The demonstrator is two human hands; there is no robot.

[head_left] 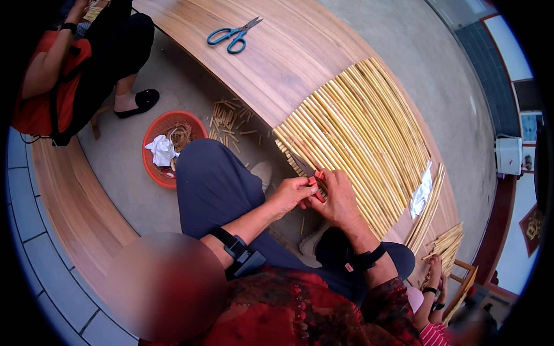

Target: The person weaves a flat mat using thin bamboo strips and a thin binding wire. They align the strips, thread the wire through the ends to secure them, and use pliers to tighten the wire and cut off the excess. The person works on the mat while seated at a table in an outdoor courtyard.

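Observation:
A flat mat of yellow reed-like stalks (360, 135), laid side by side, covers much of the table in front of me. Just past its near left edge, over my lap, my right hand (340, 202) is closed around red-handled scissors (302, 164) whose dark blades point toward the stalk ends. My left hand (291, 195) meets the right one there, its thumb and fingers pinched at the red handles. The fingers hide part of the handles, and whether a stalk piece lies between them does not show.
Blue-handled scissors (235, 36) lie on the far table. An orange basket (151, 124) with scraps and cut stalk pieces (226, 120) sit on the floor. White crumpled paper (421, 193) and loose stalks (447, 245) lie at the right. Other people sit far left and lower right.

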